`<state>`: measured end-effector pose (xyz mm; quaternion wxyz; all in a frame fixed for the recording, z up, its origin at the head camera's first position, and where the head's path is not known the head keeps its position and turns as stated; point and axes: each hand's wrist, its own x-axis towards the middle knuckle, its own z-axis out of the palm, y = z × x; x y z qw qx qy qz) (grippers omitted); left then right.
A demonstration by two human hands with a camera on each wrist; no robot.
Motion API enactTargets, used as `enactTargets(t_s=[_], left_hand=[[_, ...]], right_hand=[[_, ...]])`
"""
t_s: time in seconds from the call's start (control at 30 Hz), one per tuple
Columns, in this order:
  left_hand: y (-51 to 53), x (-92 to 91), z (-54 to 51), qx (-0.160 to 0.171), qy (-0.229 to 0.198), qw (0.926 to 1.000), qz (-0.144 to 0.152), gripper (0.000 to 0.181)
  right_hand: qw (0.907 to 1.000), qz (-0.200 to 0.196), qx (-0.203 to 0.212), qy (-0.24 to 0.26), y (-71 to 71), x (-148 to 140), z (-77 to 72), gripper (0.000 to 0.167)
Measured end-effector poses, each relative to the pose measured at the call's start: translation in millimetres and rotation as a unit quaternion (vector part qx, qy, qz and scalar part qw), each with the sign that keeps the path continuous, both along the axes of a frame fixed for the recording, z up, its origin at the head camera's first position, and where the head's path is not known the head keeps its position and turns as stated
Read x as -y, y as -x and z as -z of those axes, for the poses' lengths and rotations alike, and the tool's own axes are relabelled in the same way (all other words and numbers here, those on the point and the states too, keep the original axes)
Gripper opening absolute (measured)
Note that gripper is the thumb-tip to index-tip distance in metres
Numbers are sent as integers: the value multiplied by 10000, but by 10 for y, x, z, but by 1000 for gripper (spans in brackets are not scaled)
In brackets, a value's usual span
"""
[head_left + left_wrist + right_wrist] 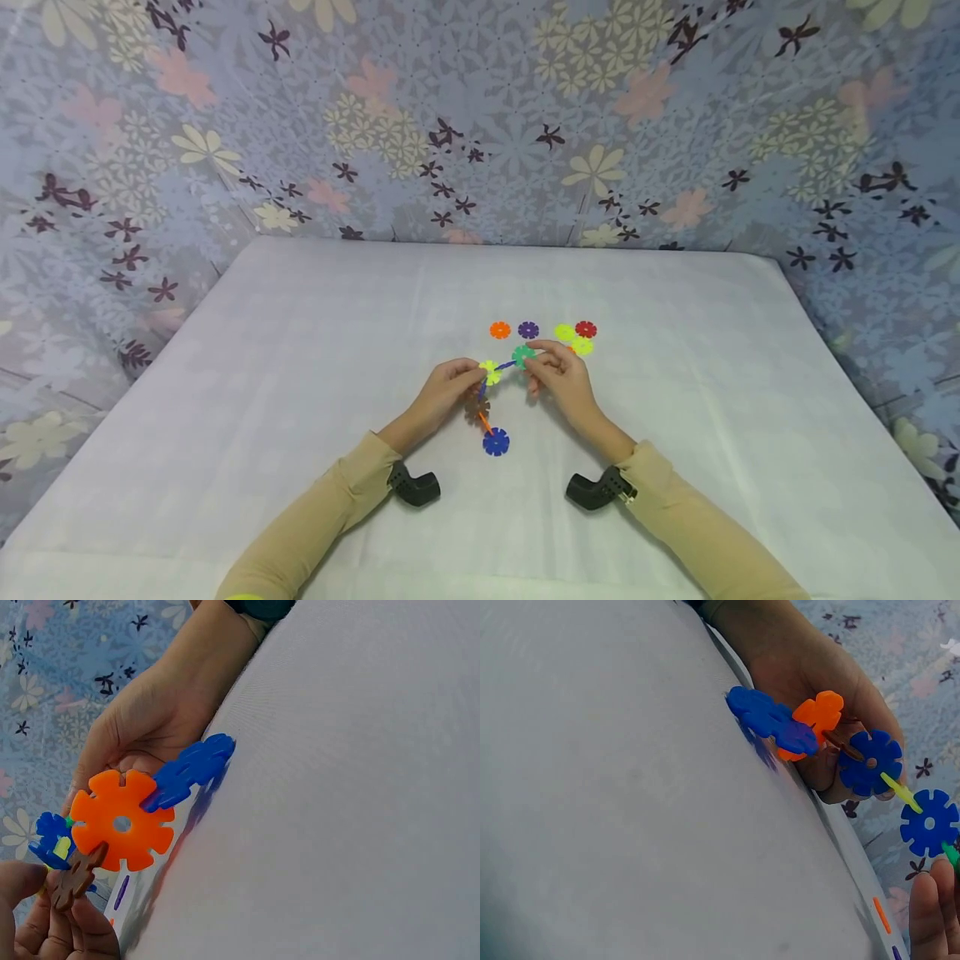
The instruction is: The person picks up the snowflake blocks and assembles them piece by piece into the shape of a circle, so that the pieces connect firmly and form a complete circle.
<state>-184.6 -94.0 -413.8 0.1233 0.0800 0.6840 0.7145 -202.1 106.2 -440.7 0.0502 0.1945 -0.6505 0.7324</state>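
A chain of notched plastic discs hangs between both hands above the white table. It runs from a blue disc (496, 442) at the near end through an orange disc (112, 825), a brown disc (477, 410), a blue disc (871, 763), a yellow disc (491, 374) and another blue disc (929, 823) to a green disc (521, 357). My left hand (448, 390) pinches the chain at the yellow disc; its fingertips are partly hidden. With thumb and fingers, my right hand (564, 381) holds the green disc at the far end.
Beyond the hands lie loose discs: orange (500, 330), purple (528, 330), yellow (564, 332), red (586, 329) and another yellow one (582, 345). An orange piece (572, 350) is partly covered by the right hand. Floral fabric (480, 125) rises behind the table (300, 333).
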Motion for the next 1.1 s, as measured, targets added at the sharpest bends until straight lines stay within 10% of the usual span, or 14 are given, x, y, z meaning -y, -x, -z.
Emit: enactTargets(t_s=[1.1], left_hand=[[-61, 62, -62, -823, 457, 9936, 623, 16]], right_hand=[[9876, -1280, 911, -46, 35, -89, 12, 21]])
